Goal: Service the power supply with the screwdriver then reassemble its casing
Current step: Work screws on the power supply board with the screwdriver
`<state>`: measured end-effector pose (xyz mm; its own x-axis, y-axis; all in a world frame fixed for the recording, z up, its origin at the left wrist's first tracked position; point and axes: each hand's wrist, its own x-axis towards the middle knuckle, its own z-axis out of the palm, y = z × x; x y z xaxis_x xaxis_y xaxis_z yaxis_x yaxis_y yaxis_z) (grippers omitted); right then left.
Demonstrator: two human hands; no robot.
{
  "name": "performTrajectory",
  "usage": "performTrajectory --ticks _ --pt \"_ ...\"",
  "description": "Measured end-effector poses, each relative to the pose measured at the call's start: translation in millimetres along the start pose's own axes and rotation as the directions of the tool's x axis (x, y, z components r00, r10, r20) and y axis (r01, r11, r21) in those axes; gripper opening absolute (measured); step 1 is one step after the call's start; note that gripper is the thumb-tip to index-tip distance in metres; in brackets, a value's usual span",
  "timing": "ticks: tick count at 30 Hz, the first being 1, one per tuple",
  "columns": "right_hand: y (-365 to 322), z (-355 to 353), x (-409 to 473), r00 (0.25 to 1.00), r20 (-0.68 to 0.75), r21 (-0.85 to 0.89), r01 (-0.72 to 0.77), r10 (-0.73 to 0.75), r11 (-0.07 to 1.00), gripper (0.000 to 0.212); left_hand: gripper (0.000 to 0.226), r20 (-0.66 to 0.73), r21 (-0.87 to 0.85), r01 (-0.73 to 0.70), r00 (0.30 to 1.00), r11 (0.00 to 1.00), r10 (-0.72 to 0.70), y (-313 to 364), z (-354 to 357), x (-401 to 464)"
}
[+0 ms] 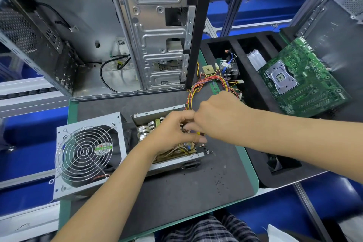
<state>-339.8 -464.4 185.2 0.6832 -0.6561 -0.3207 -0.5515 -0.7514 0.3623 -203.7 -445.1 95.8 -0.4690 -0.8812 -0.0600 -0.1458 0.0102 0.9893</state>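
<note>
The power supply base (176, 163) lies open on the mat, with its circuit board and capacitors exposed. Its grey cover with the wire-guarded fan (86, 153) rests just to the left, fan side up. My left hand (172, 133) is down over the board with the fingers bent toward the far wall; what they touch is hidden. My right hand (218, 116) is closed above the base's right end, and a short yellow and black piece of the screwdriver (200, 134) shows under it. A bundle of coloured wires (208, 82) runs from the base toward the back. Several loose screws (206, 148) lie by the right end.
An open computer case (153, 35) stands behind the mat. To the right, a black foam tray (255, 92) holds small parts and a green motherboard (300, 78). The dark mat (186, 192) has a green border, with blue surfaces beyond it.
</note>
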Motion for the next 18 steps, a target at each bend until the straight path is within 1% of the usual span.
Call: performTrajectory --ticks 1,2,3,4,6,7,8,10,12,14,16,17,18 --pt "1.6 0.5 -1.1 1.0 -0.017 0.0 -0.014 0.014 1.0 0.041 0.026 0.002 -0.012 0.005 1.0 1.0 -0.005 -0.2 0.3 0.2" --pt "4.3 0.8 -3.5 0.999 -0.044 0.02 -0.008 0.009 1.0 0.037 0.021 -0.002 0.002 0.005 1.0 1.0 -0.005 -0.4 -0.5 0.4" --pt "7.3 1.1 -6.2 0.999 -0.048 0.058 0.016 -0.013 0.998 0.027 0.019 -0.006 0.038 -0.002 1.0 0.999 0.002 -1.8 -2.1 0.7" --pt "9.5 -0.4 -9.6 0.998 -0.029 0.097 0.051 -0.049 0.994 0.022 0.018 -0.001 0.073 -0.021 1.0 0.997 0.021 -3.6 -3.7 0.8" --pt "13.9 -2.0 -12.2 0.994 0.003 0.113 0.112 -0.113 0.987 0.04 0.028 0.021 0.094 -0.053 0.998 0.994 0.051 -6.8 -6.6 0.8" --pt "15.4 -2.8 -11.5 0.991 0.012 0.089 0.131 -0.133 0.987 0.041 0.034 0.037 0.079 -0.063 0.998 0.995 0.06 -7.3 -7.5 0.4" --pt "16.0 -5.1 -10.9 0.99 0.022 0.072 0.135 -0.137 0.988 0.036 0.039 0.055 0.055 -0.068 0.996 0.996 0.065 -6.9 -6.9 -0.3" --pt "13.4 -7.7 -8.7 0.991 0.024 0.041 0.128 -0.129 0.991 0.019 0.054 0.08 0.03 -0.069 0.995 0.997 0.067 -4.6 -3.7 -1.7" --pt "7.2 -9.1 -7.8 0.993 0.022 -0.001 0.112 -0.112 0.994 0.028 0.055 0.084 0.04 -0.056 0.995 0.998 0.052 -4.3 -1.0 -0.7" --pt "3.0 -9.2 -6.1 0.995 -0.017 -0.031 0.095 -0.096 0.995 0.031 0.054 0.083 0.061 -0.054 0.995 0.997 0.049 -6.8 -0.8 -0.3" --pt "3.3 -6.6 -7.1 0.998 -0.035 -0.04 0.06 -0.061 0.997 0.039 0.053 0.101 0.072 -0.058 0.994 0.996 0.051 -7.7 -3.2 -1.4" --pt "3.4 -8.6 -8.4 0.998 -0.035 -0.012 0.061 -0.061 0.998 0.04 0.049 0.104 0.082 -0.061 0.993 0.995 0.053 -9.0 -4.5 -1.8" --pt "4.5 -8.4 -9.3 0.997 -0.012 0.031 0.07 -0.07 0.997 0.034 0.042 0.093 0.095 -0.06 0.994 0.994 0.051 -8.5 -5.2 -2.5"
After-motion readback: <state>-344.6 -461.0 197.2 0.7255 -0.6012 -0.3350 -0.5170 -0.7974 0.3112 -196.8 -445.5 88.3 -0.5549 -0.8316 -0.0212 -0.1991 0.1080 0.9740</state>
